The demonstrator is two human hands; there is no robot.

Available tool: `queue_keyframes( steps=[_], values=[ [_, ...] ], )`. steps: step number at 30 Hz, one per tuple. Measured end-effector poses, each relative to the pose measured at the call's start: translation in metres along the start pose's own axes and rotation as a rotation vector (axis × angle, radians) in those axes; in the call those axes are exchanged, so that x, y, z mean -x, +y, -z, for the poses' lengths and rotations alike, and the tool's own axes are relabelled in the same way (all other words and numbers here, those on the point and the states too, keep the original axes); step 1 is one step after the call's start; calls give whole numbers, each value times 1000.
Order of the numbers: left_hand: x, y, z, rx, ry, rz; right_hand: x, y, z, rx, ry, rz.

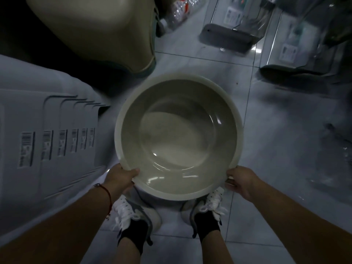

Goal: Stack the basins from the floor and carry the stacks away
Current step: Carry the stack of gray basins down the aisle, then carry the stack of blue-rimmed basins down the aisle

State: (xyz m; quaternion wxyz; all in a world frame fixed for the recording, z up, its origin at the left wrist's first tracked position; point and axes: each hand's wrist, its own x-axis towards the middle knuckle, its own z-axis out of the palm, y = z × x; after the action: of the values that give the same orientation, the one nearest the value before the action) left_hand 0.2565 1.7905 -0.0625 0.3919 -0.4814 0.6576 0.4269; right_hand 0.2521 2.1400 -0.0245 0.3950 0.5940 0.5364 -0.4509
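Your left hand [122, 177] and right hand [241, 182] each clamp curled fingers on the near rim of the pale round basin [215, 103], held above your shoes [133, 212] over the tiled floor [266, 216].

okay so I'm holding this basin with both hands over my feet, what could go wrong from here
Both hands hold only the near rim: the left hand and right hand grip the basin at its closest edge, so the far side could tip down. The basin also hides the floor ahead, and the stacked tubs at your left and the racks ahead leave a narrow path.
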Motion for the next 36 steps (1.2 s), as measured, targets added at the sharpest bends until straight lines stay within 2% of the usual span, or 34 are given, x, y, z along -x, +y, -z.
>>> queue_keyframes(
  steps=[3,6,9,14,18,23,29,33,36],
  values=[
    [14,17,12,-316,-15,-94,22,-15,3,180,41,56],
    [43,49,33,-636,9,-292,60,-39,8,528,121,319],
    [83,102,53,-816,53,-486,109,-76,6,757,192,592],
    [212,232,100,-1010,263,-672,251,-170,7,1068,306,912],
    [375,327,175,-1023,433,-881,436,-240,20,1150,415,1147],
    [582,379,297,-956,684,-1075,675,-288,31,1132,542,1405],
    [755,391,425,-843,989,-1059,897,-301,26,1091,594,1787],
    [840,367,463,-716,1127,-1027,989,-290,17,1032,448,1974],
    [877,343,478,-660,1170,-951,1034,-268,7,1058,321,2035]
  ],
)
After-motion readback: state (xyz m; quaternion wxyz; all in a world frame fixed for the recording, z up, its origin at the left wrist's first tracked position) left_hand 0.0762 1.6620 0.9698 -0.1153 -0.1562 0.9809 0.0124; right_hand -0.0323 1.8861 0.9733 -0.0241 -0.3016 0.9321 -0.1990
